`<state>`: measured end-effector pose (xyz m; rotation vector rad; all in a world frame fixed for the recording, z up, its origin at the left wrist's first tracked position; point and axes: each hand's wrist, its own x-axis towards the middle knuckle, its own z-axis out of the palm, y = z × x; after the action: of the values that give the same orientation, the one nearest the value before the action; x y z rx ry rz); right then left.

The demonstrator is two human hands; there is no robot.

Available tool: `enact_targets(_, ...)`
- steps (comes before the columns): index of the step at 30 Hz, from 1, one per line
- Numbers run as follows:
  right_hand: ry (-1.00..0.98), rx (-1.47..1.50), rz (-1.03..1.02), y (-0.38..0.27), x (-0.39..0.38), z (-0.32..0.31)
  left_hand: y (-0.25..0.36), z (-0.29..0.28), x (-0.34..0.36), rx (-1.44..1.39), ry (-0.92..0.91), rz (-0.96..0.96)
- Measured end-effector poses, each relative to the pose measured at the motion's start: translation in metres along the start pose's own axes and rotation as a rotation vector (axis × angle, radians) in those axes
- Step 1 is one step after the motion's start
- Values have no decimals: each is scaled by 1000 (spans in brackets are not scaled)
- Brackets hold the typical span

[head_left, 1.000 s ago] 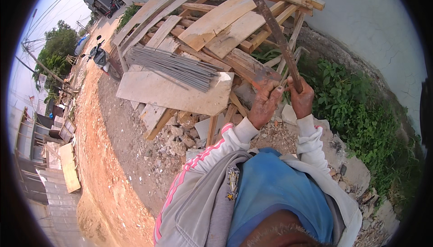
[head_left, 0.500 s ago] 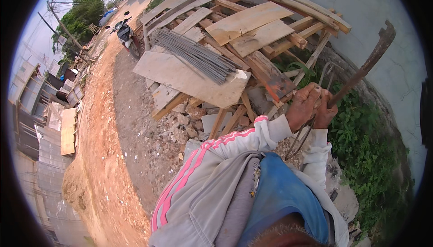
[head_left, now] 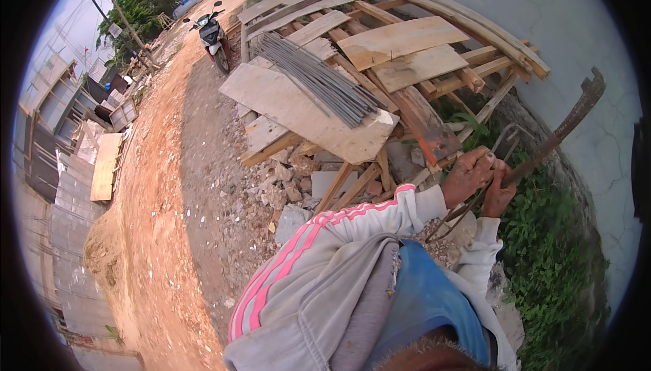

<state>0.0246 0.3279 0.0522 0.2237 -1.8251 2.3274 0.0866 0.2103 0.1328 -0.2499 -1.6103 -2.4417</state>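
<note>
My left hand [head_left: 466,177] is closed around a thin bent steel rod [head_left: 453,219], whose hooked upper end rises just beyond my fingers. Right beside it, nearly touching, my right hand [head_left: 499,192] grips a long rusty iron bar [head_left: 555,138] with a notched, hooked head. The bar slants up to the right toward the wall. Both hands are close to the near end of a thick wooden beam [head_left: 422,124], which bears an orange-stained patch. My fingers partly hide where rod and bar cross.
A bundle of straight grey steel rods [head_left: 315,76] lies on a plywood board [head_left: 298,110] over a timber stack. Broken rubble [head_left: 281,188] lies below it. Green plants [head_left: 553,262] line the grey wall [head_left: 569,25] at right. A motorbike [head_left: 213,37] stands by the dirt track [head_left: 159,188].
The view has shifted a little, so the scene sits farther right and lower. The iron bar's head is lower against the wall. Both hands keep their grip.
</note>
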Motion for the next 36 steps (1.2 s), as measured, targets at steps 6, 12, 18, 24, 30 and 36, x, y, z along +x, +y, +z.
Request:
enact_targets(6,209,-502,-86,-49,-13,-30,67,-64,9,92,73,-286)
enact_targets(12,57,-631,-178,-61,15,-50,78,-133,24,204,-27,-522)
enact_targets(18,-405,-248,34,10,38,-23,77,-150,31,246,-151,-682)
enact_targets(24,-454,-83,261,12,26,18,33,-211,43,1230,-45,-48)
enact_targets(30,-428,-167,359,42,21,38,8,-219,42,1599,38,5)
enact_targets(36,-471,-233,422,73,22,39,-5,-219,33,1787,17,-60)
